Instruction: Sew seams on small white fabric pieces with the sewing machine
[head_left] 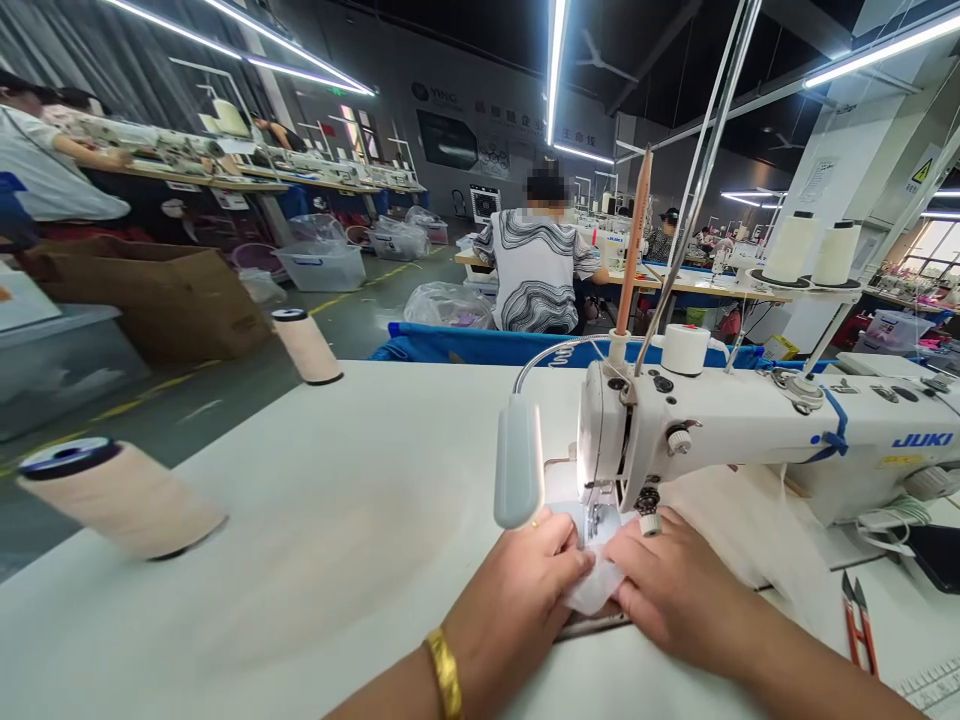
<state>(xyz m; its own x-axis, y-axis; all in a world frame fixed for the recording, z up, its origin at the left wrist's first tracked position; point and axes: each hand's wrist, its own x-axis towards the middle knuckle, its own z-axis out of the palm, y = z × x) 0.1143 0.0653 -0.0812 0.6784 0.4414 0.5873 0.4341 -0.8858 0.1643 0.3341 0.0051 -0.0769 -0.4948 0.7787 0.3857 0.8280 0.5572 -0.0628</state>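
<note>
A white JUKI sewing machine point(750, 425) stands on the white table point(337, 540). A small piece of white fabric point(596, 585) lies under its needle area, lit by a grey gooseneck lamp point(517, 475). My left hand point(521, 590), with a gold bangle on the wrist, rests on the fabric's left side with fingers curled and pinching its edge. My right hand point(675, 585) presses down on the fabric's right side, fingers bent and close together. More white cloth point(742, 520) lies to the right under the machine arm.
Two beige thread cones point(124, 495) point(307, 345) stand along the table's left edge. Red thread snips point(855, 620) lie at the right. White cones point(814, 250) sit on a stand behind the machine. A person in a striped top point(536, 265) sits ahead; other workers are at left benches.
</note>
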